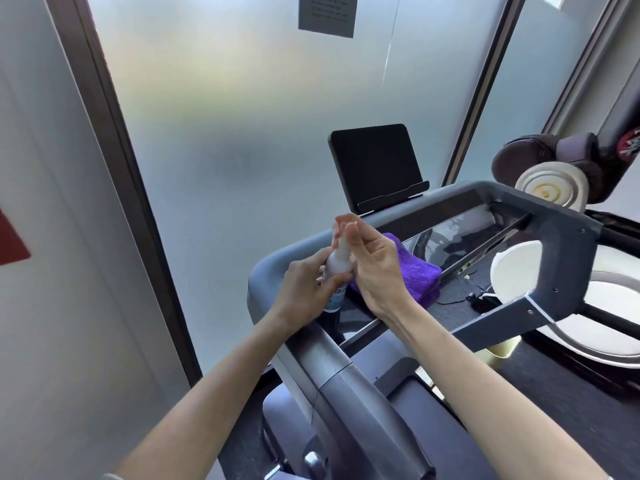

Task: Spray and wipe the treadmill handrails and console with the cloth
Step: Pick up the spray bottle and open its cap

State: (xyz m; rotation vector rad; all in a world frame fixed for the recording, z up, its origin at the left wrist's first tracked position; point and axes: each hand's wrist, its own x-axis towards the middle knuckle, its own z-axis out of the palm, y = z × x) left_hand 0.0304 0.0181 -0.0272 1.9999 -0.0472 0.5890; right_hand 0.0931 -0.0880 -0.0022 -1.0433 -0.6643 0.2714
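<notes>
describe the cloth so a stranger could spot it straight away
Find the grey treadmill console frame below the black screen. On its glossy deck, just behind the right hand, lies the folded cloth. It is the only bright purple, fluffy thing there.

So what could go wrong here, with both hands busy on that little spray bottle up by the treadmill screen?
Three things, perhaps.

1. The right hand works at the top of the spray bottle; the top could slip free and fall.

2. The dark screen stands just beyond, so stray mist might reach it.

3. The purple cloth lies folded on the console, untouched; spray may sit and run before it is wiped.
</notes>
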